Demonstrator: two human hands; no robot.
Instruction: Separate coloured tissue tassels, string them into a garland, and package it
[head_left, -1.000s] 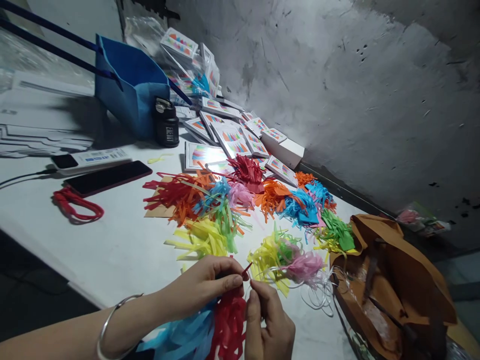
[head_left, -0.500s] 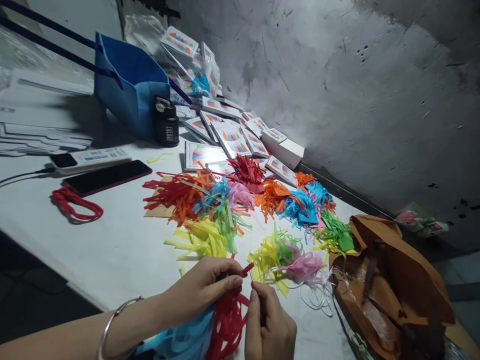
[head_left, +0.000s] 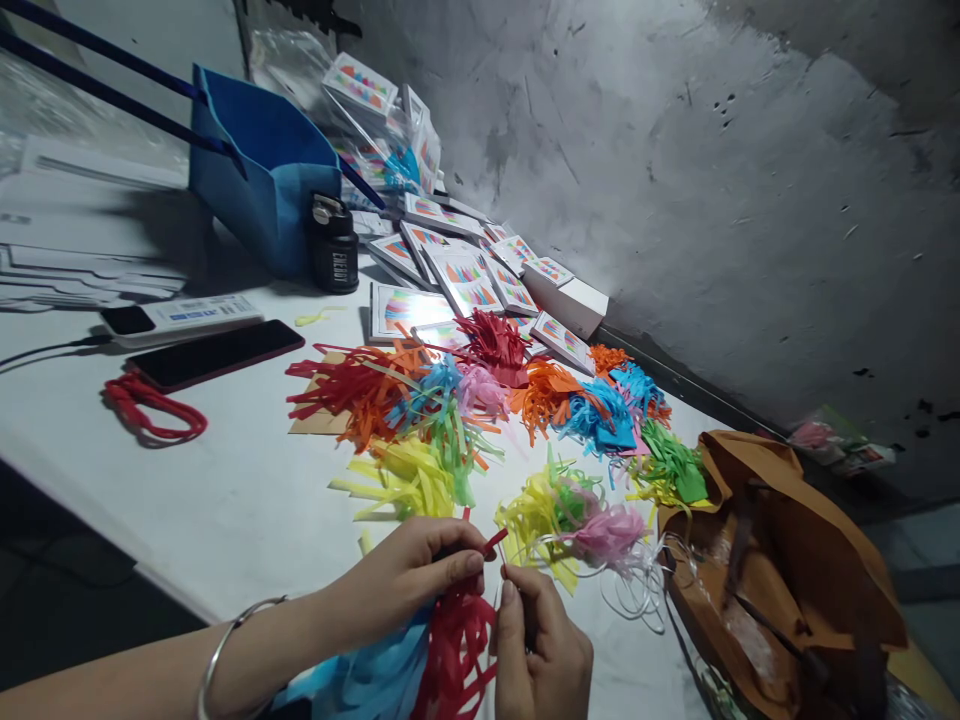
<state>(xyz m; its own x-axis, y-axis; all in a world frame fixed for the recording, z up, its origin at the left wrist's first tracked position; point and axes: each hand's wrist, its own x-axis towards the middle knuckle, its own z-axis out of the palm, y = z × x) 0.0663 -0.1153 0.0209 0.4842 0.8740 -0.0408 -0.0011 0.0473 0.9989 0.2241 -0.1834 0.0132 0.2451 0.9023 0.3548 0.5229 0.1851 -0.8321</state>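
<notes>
"How does the piece you're working on look?"

"It's a red tassel (head_left: pixel 457 655), low in the centre of the frame: a loose, looping bunch of flat strips with gaps showing between them. One short red end pokes out past my fingers, slanting up to the right."

"And your hands?"

"My left hand (head_left: pixel 420 572) reaches in from the lower left, back upward, thumb and fingers pinched on the tassel's top. My right hand (head_left: pixel 547 645) rises from the bottom edge, its other fingers curled, thumb and forefinger closed on a fine strand (head_left: pixel 503 560) near that red end; it's too thin to make out well."

"What's around them?"

"Light-blue strips (head_left: pixel 375 675) lie under my left wrist, beside the red. Just above my hands are a yellow bunch (head_left: pixel 412 475) and a pink bunch (head_left: pixel 611 532). A brown bag (head_left: pixel 847 560) fills the lower right."
</notes>
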